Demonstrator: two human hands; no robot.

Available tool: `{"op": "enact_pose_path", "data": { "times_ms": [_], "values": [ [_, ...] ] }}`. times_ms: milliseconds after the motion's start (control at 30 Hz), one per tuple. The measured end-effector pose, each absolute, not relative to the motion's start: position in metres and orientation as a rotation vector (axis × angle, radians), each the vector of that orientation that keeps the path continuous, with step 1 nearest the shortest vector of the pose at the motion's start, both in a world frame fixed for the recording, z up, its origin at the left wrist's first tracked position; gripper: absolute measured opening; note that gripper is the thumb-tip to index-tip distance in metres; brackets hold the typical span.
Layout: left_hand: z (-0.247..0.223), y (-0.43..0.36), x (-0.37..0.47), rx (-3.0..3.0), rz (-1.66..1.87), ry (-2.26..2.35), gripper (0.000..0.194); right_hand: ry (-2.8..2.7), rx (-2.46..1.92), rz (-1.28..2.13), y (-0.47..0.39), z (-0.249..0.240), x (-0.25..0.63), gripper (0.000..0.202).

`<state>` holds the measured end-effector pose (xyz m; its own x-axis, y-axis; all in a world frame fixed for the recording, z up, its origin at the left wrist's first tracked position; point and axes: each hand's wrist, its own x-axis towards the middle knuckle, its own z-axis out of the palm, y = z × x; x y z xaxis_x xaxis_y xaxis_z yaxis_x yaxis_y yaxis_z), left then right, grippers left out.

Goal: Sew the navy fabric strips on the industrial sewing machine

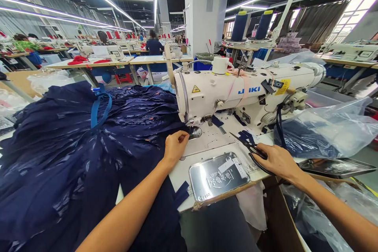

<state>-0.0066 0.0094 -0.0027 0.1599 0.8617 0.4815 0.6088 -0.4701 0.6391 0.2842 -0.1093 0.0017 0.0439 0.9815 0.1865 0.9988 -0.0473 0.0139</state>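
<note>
My left hand point(176, 147) is closed in a pinch just in front of the needle area of a white sewing machine point(212, 90). What its fingertips hold is too small to make out. Against that hand's left side lies a big heap of navy fabric point(132, 110), gathered with a blue strap point(100, 108). My right hand point(276, 161) grips the handles of black scissors point(251, 149) over the table's right part. Their blades point left and away from me, beside small navy fabric strips point(246, 137).
A shiny metal tray point(203, 181) with a label lies on the table's front edge. To the right are a clear plastic bag point(327, 130) with navy material and an open cardboard box point(285, 212) below. Thread cones point(239, 26) stand behind; other people sit at machines farther off.
</note>
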Motion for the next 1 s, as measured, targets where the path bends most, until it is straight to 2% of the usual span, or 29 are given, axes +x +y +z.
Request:
{"op": "enact_pose_path", "data": {
  "times_ms": [267,600,800,1000],
  "values": [
    [0.000,0.006,-0.006,1.925,1.200,1.377,0.017,-2.138,-2.168,-0.201,-0.110,0.010,0.274,0.027],
    [0.008,0.023,0.001,1.983,0.888,1.767,0.015,-1.865,-2.589,-0.194,-0.104,0.003,0.308,0.033],
    [0.006,0.028,0.011,1.968,0.845,1.793,0.015,-1.924,-2.616,-0.320,-0.094,0.007,0.314,0.033],
    [0.004,0.026,0.011,1.967,0.853,1.777,0.015,-2.021,-2.412,-0.572,-0.086,0.000,0.322,0.026]
  ]
}}
